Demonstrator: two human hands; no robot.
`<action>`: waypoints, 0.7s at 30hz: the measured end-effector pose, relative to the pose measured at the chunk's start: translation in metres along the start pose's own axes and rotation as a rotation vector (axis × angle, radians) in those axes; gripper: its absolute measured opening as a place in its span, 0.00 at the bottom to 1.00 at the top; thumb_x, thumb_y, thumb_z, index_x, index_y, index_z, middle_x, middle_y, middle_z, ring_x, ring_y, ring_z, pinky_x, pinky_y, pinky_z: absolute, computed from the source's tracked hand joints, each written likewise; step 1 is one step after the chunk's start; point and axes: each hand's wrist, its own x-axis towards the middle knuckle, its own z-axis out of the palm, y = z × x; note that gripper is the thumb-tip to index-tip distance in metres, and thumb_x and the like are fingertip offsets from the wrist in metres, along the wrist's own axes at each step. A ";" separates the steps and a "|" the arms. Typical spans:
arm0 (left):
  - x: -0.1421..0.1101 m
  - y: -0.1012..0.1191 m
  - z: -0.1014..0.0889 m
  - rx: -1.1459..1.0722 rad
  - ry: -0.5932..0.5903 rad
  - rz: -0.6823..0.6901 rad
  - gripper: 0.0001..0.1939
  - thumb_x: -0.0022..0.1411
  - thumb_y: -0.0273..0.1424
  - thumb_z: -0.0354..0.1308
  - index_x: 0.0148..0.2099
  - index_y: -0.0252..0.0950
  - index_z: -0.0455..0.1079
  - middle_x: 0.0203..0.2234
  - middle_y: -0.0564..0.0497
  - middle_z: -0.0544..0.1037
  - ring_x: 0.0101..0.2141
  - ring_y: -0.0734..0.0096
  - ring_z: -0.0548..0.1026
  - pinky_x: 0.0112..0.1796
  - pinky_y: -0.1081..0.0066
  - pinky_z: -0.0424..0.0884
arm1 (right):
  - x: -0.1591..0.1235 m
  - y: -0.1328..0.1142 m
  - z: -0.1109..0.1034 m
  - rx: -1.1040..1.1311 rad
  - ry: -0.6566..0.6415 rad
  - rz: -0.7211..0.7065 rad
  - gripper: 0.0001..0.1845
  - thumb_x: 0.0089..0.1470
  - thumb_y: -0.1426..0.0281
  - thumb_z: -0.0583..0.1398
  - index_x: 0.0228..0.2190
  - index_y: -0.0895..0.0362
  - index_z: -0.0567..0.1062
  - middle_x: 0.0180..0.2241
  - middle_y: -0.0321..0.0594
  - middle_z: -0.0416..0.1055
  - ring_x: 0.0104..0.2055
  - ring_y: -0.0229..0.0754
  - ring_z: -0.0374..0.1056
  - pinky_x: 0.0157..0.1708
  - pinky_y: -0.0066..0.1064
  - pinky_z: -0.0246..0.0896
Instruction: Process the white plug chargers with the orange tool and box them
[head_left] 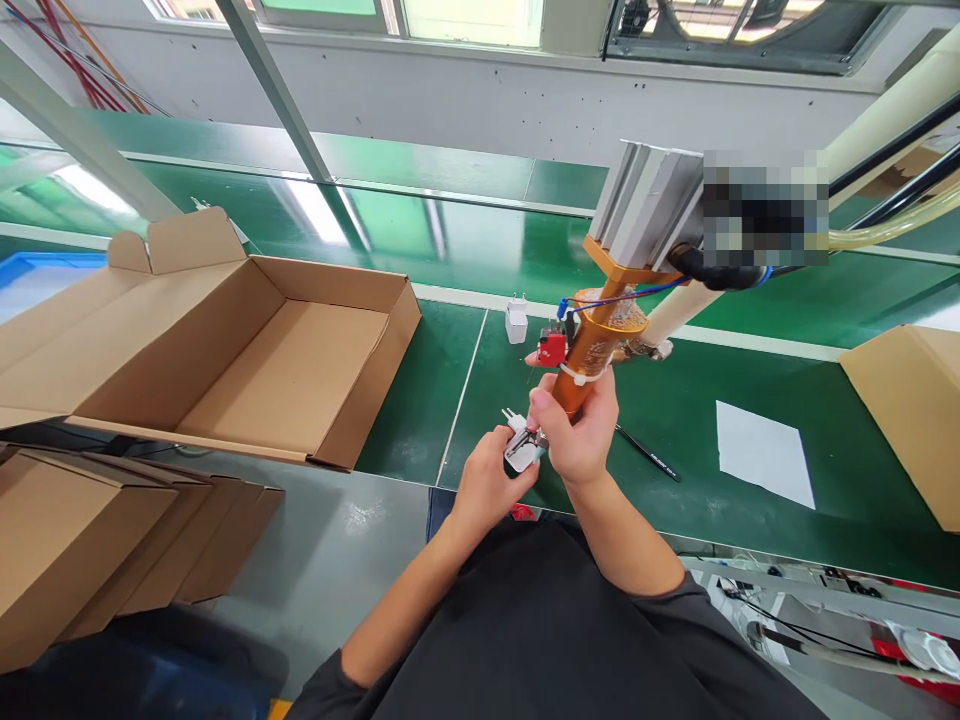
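Note:
My left hand [481, 478] is closed around a small white plug-in charger [520, 457], its metal prongs pointing up and away from me. Part of the charger is open or dark inside; the detail is too small to make out. My right hand [583, 432] grips the lower part of an orange cylindrical tool [595, 352], tilted above the bench. The tool's lower tip is at the charger, mostly hidden by my fingers. A red switch [553, 349] with blue wires is strapped to the tool. Another white charger [516, 320] stands on the bench just beyond.
An open cardboard box [292, 370] lies on the green bench [420, 400] to the left, above stacked cartons [82, 540]. Right are a black pen [651, 456], white paper [763, 453] and another carton [911, 415]. A metal block [645, 205] and hoses top the tool.

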 end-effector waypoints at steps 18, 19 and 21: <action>0.026 -0.002 -0.019 0.134 -0.111 0.257 0.29 0.62 0.24 0.52 0.65 0.38 0.62 0.48 0.45 0.79 0.49 0.58 0.72 0.53 0.56 0.69 | -0.003 0.009 -0.036 0.033 0.072 0.040 0.12 0.56 0.65 0.64 0.38 0.53 0.65 0.25 0.30 0.69 0.16 0.32 0.61 0.16 0.26 0.58; 0.024 -0.001 -0.023 0.163 -0.146 0.267 0.30 0.64 0.25 0.51 0.68 0.39 0.59 0.51 0.45 0.77 0.49 0.57 0.72 0.53 0.55 0.68 | -0.003 0.009 -0.037 0.033 0.076 0.035 0.12 0.56 0.66 0.64 0.38 0.53 0.65 0.25 0.30 0.69 0.16 0.32 0.60 0.16 0.26 0.58; 0.019 0.001 -0.028 0.204 -0.168 0.274 0.28 0.69 0.29 0.49 0.69 0.40 0.57 0.52 0.44 0.77 0.49 0.57 0.72 0.53 0.55 0.68 | -0.004 0.010 -0.039 0.030 0.082 0.036 0.12 0.56 0.66 0.64 0.37 0.53 0.66 0.24 0.29 0.69 0.16 0.32 0.60 0.16 0.26 0.58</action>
